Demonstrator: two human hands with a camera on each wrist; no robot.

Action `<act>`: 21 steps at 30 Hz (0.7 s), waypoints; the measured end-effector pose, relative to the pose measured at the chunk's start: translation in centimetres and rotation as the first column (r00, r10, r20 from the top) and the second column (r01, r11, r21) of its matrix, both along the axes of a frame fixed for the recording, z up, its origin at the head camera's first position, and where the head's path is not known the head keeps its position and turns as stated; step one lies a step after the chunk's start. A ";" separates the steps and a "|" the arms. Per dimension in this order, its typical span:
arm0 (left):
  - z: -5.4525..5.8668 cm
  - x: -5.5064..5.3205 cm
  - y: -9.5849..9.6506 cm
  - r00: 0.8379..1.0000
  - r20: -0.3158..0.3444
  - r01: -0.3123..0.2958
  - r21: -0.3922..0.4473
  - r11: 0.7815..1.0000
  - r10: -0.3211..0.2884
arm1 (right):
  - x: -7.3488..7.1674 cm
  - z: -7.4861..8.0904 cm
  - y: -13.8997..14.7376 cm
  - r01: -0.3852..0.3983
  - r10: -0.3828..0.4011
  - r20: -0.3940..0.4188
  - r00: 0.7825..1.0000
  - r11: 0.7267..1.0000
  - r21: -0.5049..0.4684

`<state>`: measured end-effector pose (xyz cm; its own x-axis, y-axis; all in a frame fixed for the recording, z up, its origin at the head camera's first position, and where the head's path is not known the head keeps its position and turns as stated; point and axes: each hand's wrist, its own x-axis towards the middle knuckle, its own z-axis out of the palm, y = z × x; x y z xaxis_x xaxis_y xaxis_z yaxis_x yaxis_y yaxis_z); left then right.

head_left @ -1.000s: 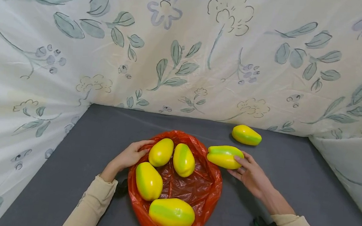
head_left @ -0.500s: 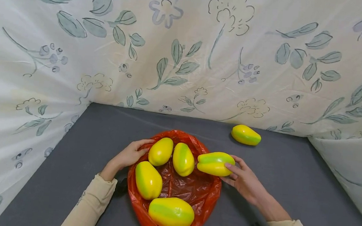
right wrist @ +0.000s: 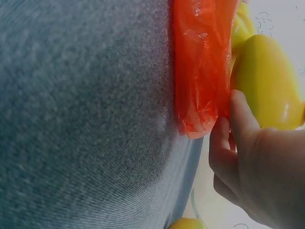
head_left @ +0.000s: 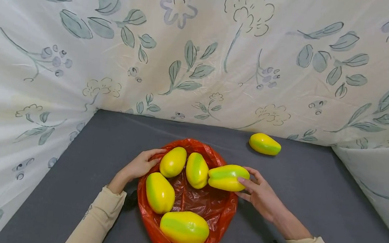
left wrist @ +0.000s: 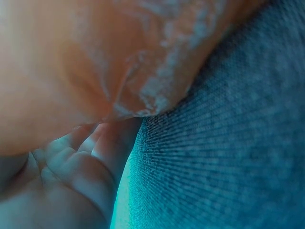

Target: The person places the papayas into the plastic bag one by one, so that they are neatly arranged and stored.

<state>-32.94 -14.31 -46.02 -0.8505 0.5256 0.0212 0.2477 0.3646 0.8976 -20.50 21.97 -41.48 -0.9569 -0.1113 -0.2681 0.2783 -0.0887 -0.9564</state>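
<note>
In the head view, a red plastic bag (head_left: 205, 201) stands wide open on the dark table, with several yellow-green papayas (head_left: 184, 229) inside. My left hand (head_left: 138, 166) grips the bag's left rim; the left wrist view has that hand (left wrist: 71, 176) below the blurred plastic (left wrist: 95, 62). Between thumb and fingers, my right hand (head_left: 261, 195) holds another papaya (head_left: 226, 177) lying sideways over the bag's right rim. It overlaps a papaya (head_left: 197, 170) inside. The right wrist view shows the held papaya (right wrist: 267, 81) above the bag's side (right wrist: 202, 62), the hand (right wrist: 262, 162) behind it.
One more papaya (head_left: 265, 144) lies on the dark grey tabletop (head_left: 314, 186) at the back right. A flower-printed cloth (head_left: 200, 60) hangs behind the table and along both sides.
My right hand has carried its papaya left and slightly toward me, from beside the bag to over its right rim. My left hand has stayed at the bag's left rim.
</note>
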 end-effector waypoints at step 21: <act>0.0 -0.1 0.0 1.000 0.006 -0.005 -0.006 1.000 0.005 | 0.5 0.9 0.0 0.079 -0.079 -0.009 0.997 0.997 -0.009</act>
